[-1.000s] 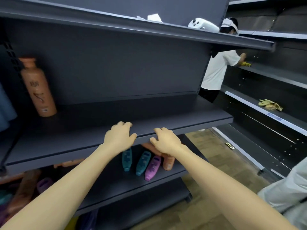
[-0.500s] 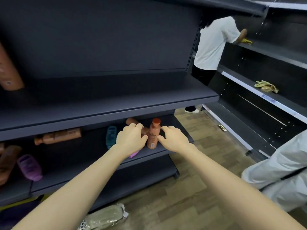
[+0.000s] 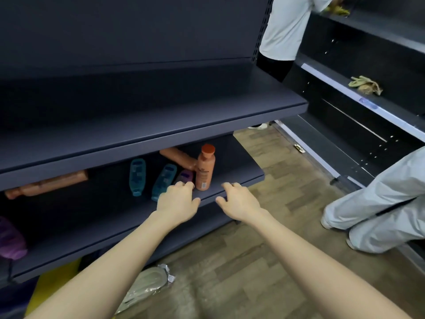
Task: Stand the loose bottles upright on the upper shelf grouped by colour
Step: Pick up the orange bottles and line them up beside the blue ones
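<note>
An orange bottle point(image 3: 205, 168) stands upright near the front of the lower shelf point(image 3: 241, 181). Behind it lies a longer orange bottle point(image 3: 178, 158). Two teal bottles point(image 3: 137, 176) point(image 3: 164, 180) and a small purple bottle point(image 3: 185, 176) lie flat to its left. Another orange bottle point(image 3: 48, 184) lies further left, and a purple one point(image 3: 10, 240) at the far left. My left hand point(image 3: 178, 202) hovers over the purple bottle with loosely curled fingers, holding nothing. My right hand point(image 3: 238, 200) hangs empty just right of the upright bottle. The upper shelf point(image 3: 161, 120) is bare in view.
A person in a white shirt point(image 3: 285, 26) stands at the shelving's right end. Another person's grey trouser legs point(image 3: 377, 203) stand on the wood floor at right. Yellow gloves point(image 3: 365, 85) lie on the right-hand shelving. A wrapped packet point(image 3: 147, 284) lies on the floor below.
My view has tilted down from the upper shelf to the lower one. Both hands have dropped from the upper shelf's edge to the bottles on the lower shelf.
</note>
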Available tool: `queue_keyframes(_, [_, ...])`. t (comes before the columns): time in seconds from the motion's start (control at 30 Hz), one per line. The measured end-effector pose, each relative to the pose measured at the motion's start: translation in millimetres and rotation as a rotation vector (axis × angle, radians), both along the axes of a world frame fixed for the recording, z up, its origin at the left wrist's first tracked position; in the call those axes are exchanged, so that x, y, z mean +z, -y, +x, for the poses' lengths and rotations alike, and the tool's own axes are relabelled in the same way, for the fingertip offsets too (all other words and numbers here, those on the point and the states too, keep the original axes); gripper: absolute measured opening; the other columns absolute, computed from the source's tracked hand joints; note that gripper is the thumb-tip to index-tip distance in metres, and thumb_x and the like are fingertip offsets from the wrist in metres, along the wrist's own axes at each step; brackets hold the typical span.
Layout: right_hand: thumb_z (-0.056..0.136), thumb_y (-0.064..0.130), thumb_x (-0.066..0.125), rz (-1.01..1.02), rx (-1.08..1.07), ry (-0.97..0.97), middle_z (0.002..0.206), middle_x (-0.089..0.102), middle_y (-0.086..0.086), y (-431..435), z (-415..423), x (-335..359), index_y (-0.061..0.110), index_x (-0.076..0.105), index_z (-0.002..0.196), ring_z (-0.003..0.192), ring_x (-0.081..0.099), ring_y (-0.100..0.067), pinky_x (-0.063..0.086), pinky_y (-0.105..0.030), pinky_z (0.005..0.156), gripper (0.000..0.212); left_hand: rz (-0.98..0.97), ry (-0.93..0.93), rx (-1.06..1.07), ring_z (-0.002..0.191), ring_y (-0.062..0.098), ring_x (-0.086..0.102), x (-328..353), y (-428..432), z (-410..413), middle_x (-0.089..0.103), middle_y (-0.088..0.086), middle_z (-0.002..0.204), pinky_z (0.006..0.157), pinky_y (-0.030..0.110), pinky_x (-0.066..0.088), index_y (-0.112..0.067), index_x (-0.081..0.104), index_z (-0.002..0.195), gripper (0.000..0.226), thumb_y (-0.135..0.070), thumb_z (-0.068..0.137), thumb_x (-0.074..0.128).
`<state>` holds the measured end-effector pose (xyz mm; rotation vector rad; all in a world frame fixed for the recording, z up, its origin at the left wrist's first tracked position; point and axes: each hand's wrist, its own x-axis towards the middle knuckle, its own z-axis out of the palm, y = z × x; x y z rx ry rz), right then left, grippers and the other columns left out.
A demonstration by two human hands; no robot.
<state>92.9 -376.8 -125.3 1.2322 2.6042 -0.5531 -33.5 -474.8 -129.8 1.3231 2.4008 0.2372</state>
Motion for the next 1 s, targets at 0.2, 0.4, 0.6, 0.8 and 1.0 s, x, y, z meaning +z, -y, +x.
queue_keyframes(0.2, [0.097, 0.038, 0.042, -0.045, -0.028, 0.024, 0.133, 0.045, -0.014, -8.8, -10.7, -30.4, 0.012, 0.038, 0.137, 0.124, 0.042, -0.034, 0.041, -0.044, 0.099, 0.047, -0.027, 0.049, -0.008, 0.12, 0.03, 0.046, -34.3, -16.0, -11.4, 0.046, 0.009, 0.132, 0.09, 0.04, 0.045, -0.016, 0.043, 0.132, 0.044, -0.038, 0.094, 0.047])
queue_keyframes(0.4, [0.097, 0.036, 0.043, -0.059, -0.062, 0.025, 0.13, 0.046, -0.014, -25.3, -17.9, -54.0, 0.013, 0.039, 0.136, 0.123, 0.042, -0.035, 0.041, -0.043, 0.098, 0.045, -0.046, 0.059, -0.013, 0.122, 0.029, 0.045, -64.7, -28.6, -20.4, 0.047, 0.008, 0.133, 0.093, 0.04, 0.044, -0.018, 0.043, 0.133, 0.043, -0.036, 0.094, 0.047])
queue_keyframes(0.6, [0.097, 0.035, 0.044, -0.08, -0.094, 0.017, 0.128, 0.046, -0.014, -41.9, -26.8, -75.6, 0.012, 0.039, 0.134, 0.122, 0.042, -0.034, 0.042, -0.042, 0.097, 0.044, 0.031, 0.041, -0.016, 0.122, 0.027, 0.044, -88.2, -43.3, -31.6, 0.047, 0.007, 0.134, 0.092, 0.039, 0.044, -0.017, 0.042, 0.134, 0.043, -0.033, 0.094, 0.047])
queue_keyframes(0.8, [0.097, 0.035, 0.045, -0.113, -0.112, 0.015, 0.133, 0.044, -0.014, -56.1, -36.7, -99.9, 0.011, 0.038, 0.137, 0.125, 0.04, -0.034, 0.04, -0.043, 0.101, 0.047, 0.005, 0.036, -0.028, 0.123, 0.024, 0.044, -117.4, -55.2, -36.4, 0.047, 0.003, 0.135, 0.094, 0.037, 0.042, -0.019, 0.041, 0.135, 0.043, -0.032, 0.095, 0.046])
queue_keyframes(1.0, [0.097, 0.035, 0.044, -0.115, -0.116, 0.018, 0.132, 0.044, -0.014, -75.0, -47.5, -124.5, 0.011, 0.038, 0.136, 0.126, 0.039, -0.033, 0.04, -0.042, 0.1, 0.046, -0.03, 0.02, -0.03, 0.121, 0.025, 0.045, -142.5, -75.9, -46.4, 0.047, 0.004, 0.132, 0.091, 0.037, 0.043, -0.019, 0.041, 0.135, 0.042, -0.032, 0.095, 0.045])
